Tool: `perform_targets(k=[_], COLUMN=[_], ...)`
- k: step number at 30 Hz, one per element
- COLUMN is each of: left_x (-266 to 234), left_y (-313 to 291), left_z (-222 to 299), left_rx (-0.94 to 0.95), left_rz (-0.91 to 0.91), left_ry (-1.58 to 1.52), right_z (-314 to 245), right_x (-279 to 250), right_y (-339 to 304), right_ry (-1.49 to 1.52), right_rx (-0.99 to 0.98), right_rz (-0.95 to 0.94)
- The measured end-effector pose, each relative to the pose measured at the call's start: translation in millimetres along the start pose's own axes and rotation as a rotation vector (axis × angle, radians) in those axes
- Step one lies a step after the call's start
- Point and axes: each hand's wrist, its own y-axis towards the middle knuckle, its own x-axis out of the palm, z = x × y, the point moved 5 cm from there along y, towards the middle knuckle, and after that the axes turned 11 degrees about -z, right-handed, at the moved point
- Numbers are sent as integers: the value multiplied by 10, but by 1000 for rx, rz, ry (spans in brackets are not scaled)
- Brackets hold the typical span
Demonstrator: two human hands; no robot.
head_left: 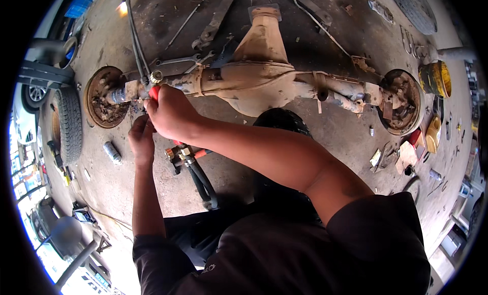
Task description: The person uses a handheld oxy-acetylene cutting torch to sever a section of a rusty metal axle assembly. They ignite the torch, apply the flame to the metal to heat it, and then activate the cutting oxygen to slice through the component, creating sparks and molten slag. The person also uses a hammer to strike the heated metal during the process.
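Note:
My right hand (173,112) is closed around a gas torch, just below its brass fitting (156,76) and red knob (154,91). Long thin torch tubes (136,40) run away from me, with a bright orange glow beside their far end. Under the right wrist appear brass valves (179,153) and dark hoses (202,185). My left hand (141,141) sits just below the right one, fingers pinched together; whatever lies between them is hidden. Both hands are beside the left end of a rusty vehicle axle (259,86) lying across the floor.
A round brake assembly (105,97) caps the axle's left end, another (401,101) its right. Wrenches (178,60) lie behind the axle. A tyre (67,124) and a can (112,153) are at left; a yellow bucket (435,79) and scraps (406,156) at right.

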Motion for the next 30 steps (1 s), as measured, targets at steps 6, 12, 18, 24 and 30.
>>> perform_targets(k=[6,12,18,24,30], left_x=[1102,1500,1353,904,552], left_y=[380,460,440,-443,-1063], left_z=[145,406,288,-9,528], left_rx=[39,134,227,-58,-41], left_rz=[-244,-332,-198,-487,-367], left_ry=[-780,-409,515,327,498], right_z=[-49,-224,-138,-164,-72], right_x=[-71,-206,-572,-538,-365], right_y=[-67,-155,-167,-306,-291], right_ry=[-265,-378,-11,58,120], right_rx=[-84,-246,40,161,249], right_rz=[181,141,-8,-35,-142])
